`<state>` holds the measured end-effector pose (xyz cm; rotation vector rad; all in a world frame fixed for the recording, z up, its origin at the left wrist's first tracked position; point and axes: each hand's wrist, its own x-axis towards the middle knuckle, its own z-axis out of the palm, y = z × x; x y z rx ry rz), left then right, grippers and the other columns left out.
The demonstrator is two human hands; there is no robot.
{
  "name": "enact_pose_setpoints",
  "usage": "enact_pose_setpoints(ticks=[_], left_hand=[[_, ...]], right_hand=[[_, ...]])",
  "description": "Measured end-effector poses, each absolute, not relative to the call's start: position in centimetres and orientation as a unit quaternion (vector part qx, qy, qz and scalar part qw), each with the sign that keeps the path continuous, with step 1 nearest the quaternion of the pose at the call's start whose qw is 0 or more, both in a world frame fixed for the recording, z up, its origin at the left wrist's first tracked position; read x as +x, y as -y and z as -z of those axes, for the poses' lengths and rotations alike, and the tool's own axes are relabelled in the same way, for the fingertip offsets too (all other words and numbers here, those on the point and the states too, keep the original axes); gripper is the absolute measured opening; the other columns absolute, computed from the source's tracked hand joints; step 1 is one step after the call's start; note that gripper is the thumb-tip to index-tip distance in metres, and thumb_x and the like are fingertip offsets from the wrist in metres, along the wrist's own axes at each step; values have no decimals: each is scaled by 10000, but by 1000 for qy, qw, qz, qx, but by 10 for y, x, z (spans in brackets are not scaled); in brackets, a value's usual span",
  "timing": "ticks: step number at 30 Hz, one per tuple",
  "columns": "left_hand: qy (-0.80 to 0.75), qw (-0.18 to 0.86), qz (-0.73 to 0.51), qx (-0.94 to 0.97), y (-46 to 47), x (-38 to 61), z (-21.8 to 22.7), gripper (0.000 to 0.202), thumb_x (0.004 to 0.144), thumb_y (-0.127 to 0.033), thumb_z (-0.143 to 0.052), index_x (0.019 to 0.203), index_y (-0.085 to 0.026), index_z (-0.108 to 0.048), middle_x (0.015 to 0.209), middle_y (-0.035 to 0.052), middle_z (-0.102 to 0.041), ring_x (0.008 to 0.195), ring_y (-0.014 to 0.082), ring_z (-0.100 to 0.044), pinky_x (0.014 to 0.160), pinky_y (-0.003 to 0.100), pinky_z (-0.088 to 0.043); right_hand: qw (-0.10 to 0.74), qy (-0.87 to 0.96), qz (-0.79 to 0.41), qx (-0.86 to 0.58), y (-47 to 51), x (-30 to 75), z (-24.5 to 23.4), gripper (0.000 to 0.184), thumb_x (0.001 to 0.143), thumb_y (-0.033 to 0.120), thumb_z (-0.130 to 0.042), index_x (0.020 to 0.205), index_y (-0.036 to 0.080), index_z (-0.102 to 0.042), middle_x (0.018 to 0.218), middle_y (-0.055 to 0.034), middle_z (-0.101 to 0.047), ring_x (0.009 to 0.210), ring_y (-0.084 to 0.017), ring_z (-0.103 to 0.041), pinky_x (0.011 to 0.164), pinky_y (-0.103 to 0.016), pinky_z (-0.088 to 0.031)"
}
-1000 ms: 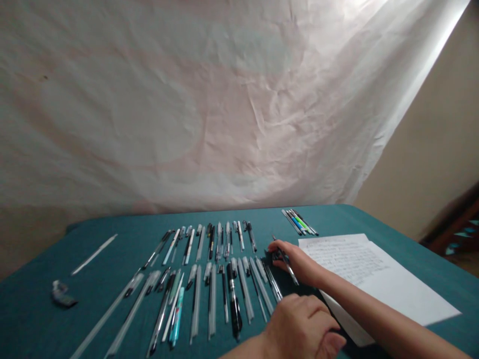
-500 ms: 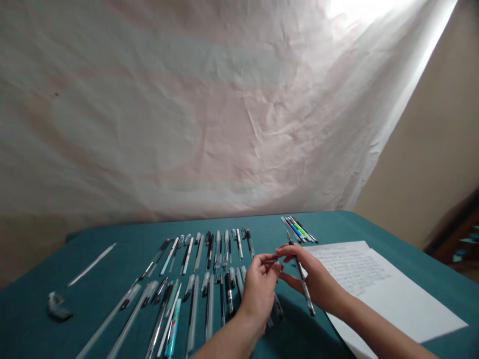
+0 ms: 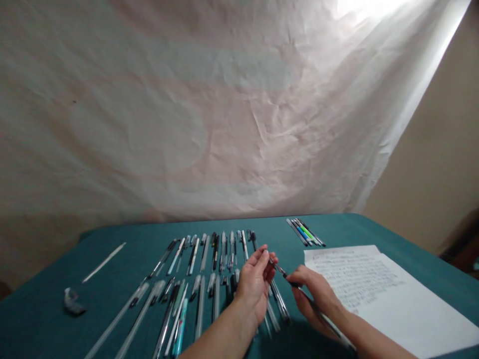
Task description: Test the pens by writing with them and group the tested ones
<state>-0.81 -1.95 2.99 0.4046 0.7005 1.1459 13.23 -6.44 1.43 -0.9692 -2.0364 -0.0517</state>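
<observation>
Left hand [image 3: 256, 284] fingertips pinched on one end of a dark pen [image 3: 282, 272], right hand [image 3: 314, 299] closed round its barrel, a person holds it just above the green table [image 3: 284, 234], this single pen apparently picked out while the rows of pens [image 3: 209, 269] lie beneath and a written sheet [image 3: 374, 294] lies beside, nothing obstructing.

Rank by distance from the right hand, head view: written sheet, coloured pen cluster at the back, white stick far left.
1. Written sheet: just right of the right hand, which grips a pen.
2. Coloured pen cluster: behind the hand, towards the far side.
3. White stick: far left, well across from the hand.
</observation>
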Motion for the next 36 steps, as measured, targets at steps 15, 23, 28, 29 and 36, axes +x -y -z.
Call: enact_pose_setpoints(ticks=[15,23,28,29,36], left_hand=[[-294,776,-521,198,31,1,-29,231,753,-116,-622,978,-141,-576,764,47,-663,669,103,-633,641,193,-501],[-298,759,-541,204,35,6,-23,277,715,-141,-669,977,-139,-580,755,40,-662,670,102,-626,670,205,-498],[-297,753,-546,214,41,7,-25,291,724,-162,-660,999,-134,-567,756,46,-667,691,108,-626,689,208,-490],[-299,753,-545,214,42,7,-25,299,721,-165,-663,1002,-135,-566,760,45,-668,691,108,-626,688,210,-489],[-312,758,-534,209,36,5,-24,266,736,-142,-643,987,-142,-556,766,48,-667,655,103,-626,646,201,-488]], right_hand=[[434,800,-5,-413,57,133,-1,205,806,105,-436,966,233,-442,743,-8,-545,651,-133,-549,610,-244,-446],[409,835,53,-364,53,135,2,192,838,119,-401,996,221,-437,710,-10,-522,626,-137,-509,559,-251,-410],[393,846,73,-353,58,133,-8,193,833,90,-405,981,209,-443,709,-16,-500,609,-133,-460,535,-245,-384],[391,847,73,-352,58,133,-9,195,831,86,-407,979,208,-442,715,-18,-499,611,-133,-458,534,-245,-382],[401,836,48,-372,50,134,1,151,836,111,-408,944,204,-455,717,-12,-513,636,-135,-495,570,-251,-407]])
